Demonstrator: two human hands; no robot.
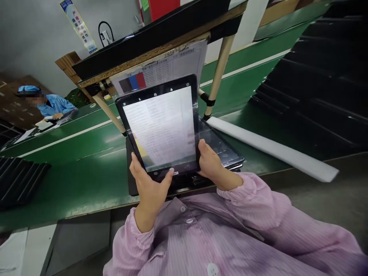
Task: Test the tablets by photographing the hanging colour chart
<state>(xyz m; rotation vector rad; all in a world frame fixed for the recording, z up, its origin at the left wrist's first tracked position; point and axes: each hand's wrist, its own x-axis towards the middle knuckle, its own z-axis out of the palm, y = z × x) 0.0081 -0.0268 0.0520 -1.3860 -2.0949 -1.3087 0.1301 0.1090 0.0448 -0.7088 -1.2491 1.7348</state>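
I hold a black tablet (161,126) upright in front of me, its lit screen showing a pale camera picture of a printed sheet. My left hand (148,184) grips its lower left corner, with the thumb resting on the bottom bezel. My right hand (211,163) grips the lower right edge, thumb against the side. Beyond the tablet hangs a printed sheet (169,69) with a table and colour patches, fixed under a shelf.
More dark tablets (221,147) lie stacked on the green bench (71,168) under my hands. A white foam strip (273,149) lies to the right. Black trays (17,180) sit at left. A shelf on tube legs (220,65) stands ahead. A person in blue (51,105) works far left.
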